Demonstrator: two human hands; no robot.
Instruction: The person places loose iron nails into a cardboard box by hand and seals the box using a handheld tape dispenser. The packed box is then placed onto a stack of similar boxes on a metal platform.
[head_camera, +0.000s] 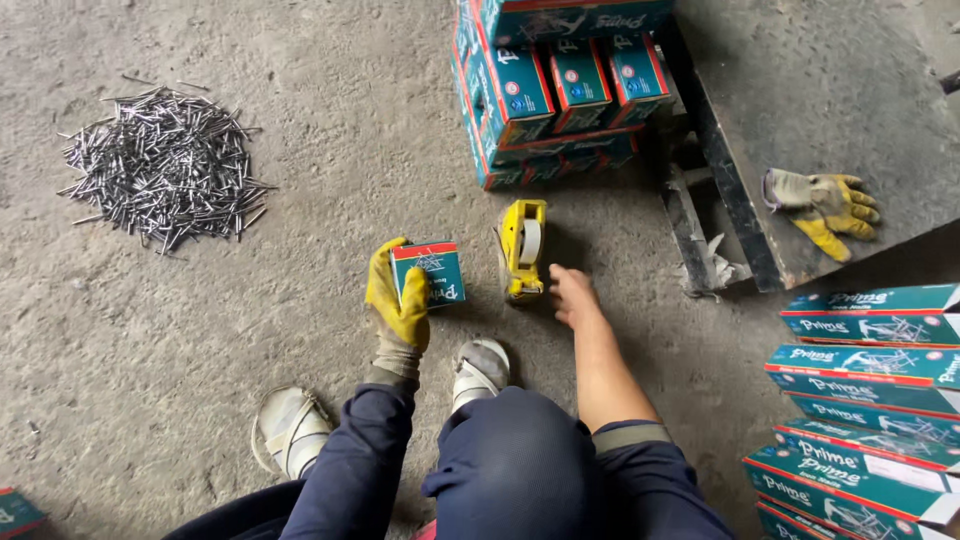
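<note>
The small teal cardboard box with red edging (432, 274) stands tilted on the concrete floor (300, 330), just in front of the person's knees, clasped at its left side by the left hand in a yellow work glove (398, 300); the fingers wrap its edge, seemingly to steady it. Just to its right stands one yellow plastic tape dispenser with a pale roll (524, 250), upright on the floor. The bare right hand (572, 296) lies beside the dispenser's base with loosely curled fingers, holding nothing; whether it touches the dispenser I cannot tell.

Beyond the dispenser is a stack of matching teal and red boxes (560, 85), three faces showing in its upper row, the rest too crowded to count. One spare yellow and grey glove (825, 205) lies on a dark metal platform (830, 90) to the right. At the right edge sits a pile of flattened teal cartons (870, 400), about six. A heap of loose grey steel nails (165, 165) lies well apart, far left, uncountable
</note>
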